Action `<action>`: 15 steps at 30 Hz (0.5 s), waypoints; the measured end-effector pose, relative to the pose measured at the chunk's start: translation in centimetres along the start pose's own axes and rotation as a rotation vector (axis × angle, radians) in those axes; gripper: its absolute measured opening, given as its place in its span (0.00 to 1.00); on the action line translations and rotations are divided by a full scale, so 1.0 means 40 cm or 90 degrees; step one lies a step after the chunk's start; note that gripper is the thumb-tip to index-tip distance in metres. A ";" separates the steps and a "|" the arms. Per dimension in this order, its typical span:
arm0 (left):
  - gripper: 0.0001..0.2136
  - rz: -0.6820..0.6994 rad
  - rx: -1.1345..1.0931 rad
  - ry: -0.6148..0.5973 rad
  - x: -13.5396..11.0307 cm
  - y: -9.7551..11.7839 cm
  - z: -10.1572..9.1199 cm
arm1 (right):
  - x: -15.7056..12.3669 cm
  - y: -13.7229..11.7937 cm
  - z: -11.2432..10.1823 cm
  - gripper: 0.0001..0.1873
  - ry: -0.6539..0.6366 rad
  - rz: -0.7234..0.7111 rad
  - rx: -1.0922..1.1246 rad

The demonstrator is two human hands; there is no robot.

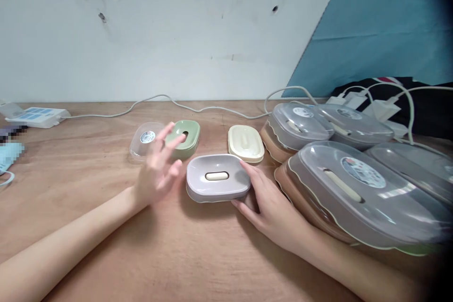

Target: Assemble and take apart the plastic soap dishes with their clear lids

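On the wooden table (88, 207), beside stacked lidded boxes (354, 188), we are touching the central grey soap dish (217, 177) with our right hand (272, 207), fingers outstretched along its edge; our left hand (157, 172) is hovering spread, empty, near the green dish (191, 144).

Left hand (157, 172), right hand (274, 210), both bare, forearms bare, slender fingers (249, 173)

left hand (157, 172) is a blurry smear covering part of the green oval plastic dish (189, 136); pale blue object (9, 156) at the left edge is pixelated
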State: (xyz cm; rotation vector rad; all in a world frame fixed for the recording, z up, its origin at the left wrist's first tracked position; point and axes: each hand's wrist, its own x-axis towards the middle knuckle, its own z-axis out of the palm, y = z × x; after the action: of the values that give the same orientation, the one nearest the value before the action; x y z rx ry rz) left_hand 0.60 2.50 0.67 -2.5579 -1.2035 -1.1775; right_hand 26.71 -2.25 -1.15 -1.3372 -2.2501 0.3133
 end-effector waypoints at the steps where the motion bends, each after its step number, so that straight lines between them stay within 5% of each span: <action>1: 0.22 -0.057 0.061 0.046 0.003 -0.014 -0.005 | 0.000 0.000 -0.001 0.35 -0.001 0.000 0.001; 3: 0.25 -0.180 0.181 0.052 0.008 -0.050 -0.014 | 0.001 0.000 -0.002 0.35 -0.005 0.000 0.005; 8: 0.31 -0.480 0.264 -0.113 0.009 -0.110 -0.024 | 0.002 0.000 -0.001 0.35 -0.007 -0.001 0.011; 15: 0.36 -0.521 0.274 -0.129 0.015 -0.092 -0.023 | 0.002 -0.004 -0.004 0.34 -0.014 0.007 0.001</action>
State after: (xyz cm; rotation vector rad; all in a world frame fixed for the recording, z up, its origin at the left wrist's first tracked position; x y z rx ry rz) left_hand -2.23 5.07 0.86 -1.9173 -2.3660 -0.6051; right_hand 26.65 -2.27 -0.91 -1.3518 -2.2615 0.3345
